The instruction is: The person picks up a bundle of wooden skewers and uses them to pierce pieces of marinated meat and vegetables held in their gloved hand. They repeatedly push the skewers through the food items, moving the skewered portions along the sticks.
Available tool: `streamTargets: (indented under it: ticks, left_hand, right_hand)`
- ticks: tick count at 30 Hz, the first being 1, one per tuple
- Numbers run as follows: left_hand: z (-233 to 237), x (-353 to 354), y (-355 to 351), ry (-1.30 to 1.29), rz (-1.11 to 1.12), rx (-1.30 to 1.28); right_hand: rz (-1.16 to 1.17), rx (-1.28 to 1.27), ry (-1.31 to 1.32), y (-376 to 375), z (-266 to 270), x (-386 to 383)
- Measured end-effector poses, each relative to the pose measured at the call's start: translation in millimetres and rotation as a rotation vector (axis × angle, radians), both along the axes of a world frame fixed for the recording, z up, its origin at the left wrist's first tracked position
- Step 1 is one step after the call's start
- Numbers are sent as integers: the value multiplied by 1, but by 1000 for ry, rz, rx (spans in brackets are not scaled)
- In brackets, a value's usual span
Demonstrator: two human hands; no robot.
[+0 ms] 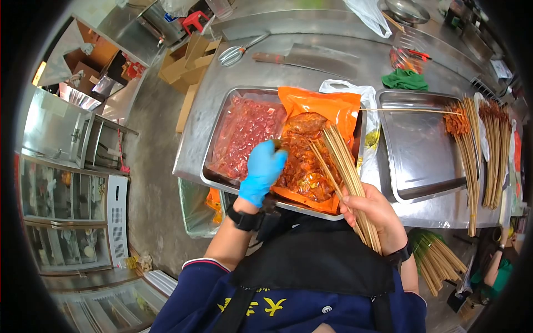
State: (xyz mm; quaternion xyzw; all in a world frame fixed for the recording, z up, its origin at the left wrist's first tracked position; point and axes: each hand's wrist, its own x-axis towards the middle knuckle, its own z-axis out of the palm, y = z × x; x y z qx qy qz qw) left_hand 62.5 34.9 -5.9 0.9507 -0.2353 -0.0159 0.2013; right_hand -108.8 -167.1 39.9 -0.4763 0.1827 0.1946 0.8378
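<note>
My left hand, in a blue glove, is over the near edge of the marinated meat, its fingers drawn together around a small dark piece that I cannot make out. That meat, coated in red-orange sauce, lies on an opened orange bag in a metal tray. Left of it in the same tray is a clear bag of raw diced meat. My bare right hand is wrapped round a bundle of bamboo skewers; their upper ends reach over the marinated meat, with one or two slanting apart.
A second metal tray stands at right, with loaded meat skewers along its right side. A cleaver and scissors lie behind. A green cloth sits at back right. Below hangs a lined bin; more skewers are lower right.
</note>
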Motion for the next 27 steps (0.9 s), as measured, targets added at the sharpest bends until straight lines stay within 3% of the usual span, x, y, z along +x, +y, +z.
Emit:
streamTargets:
  ticks: [2,3,4,7,12,14,18,20,27]
  left_hand:
    - [10,1,12,567,100,-818]
    - [14,-8,17,659,129,-1034]
    - [11,-8,20,655,142,-1036]
    - [11,-11,17,723,66,-1382]
    - [14,-15,0,840,79,-1275]
    - [12,-16,-6,930,129,-1450]
    - [18,-24,-11,989,219,-1563]
    - [20,-23,-13,1055,88,-1553]
    - [21,-20,-21,936,55,-1512]
  right_hand:
    - [3,17,-5,1,2,1]
    - [-4,-18,14,2,5,2]
    - [-7,-53,33,4,7,3]
    - [17,-62,35,5,4,5]
    - [17,-66,24,6,3,4]
    - [21,-68,20,6,1,3]
    - [28,-49,18,7,0,3]
    - [34,-48,27,7,0,3]
    - [76,-91,28,9,1,5]
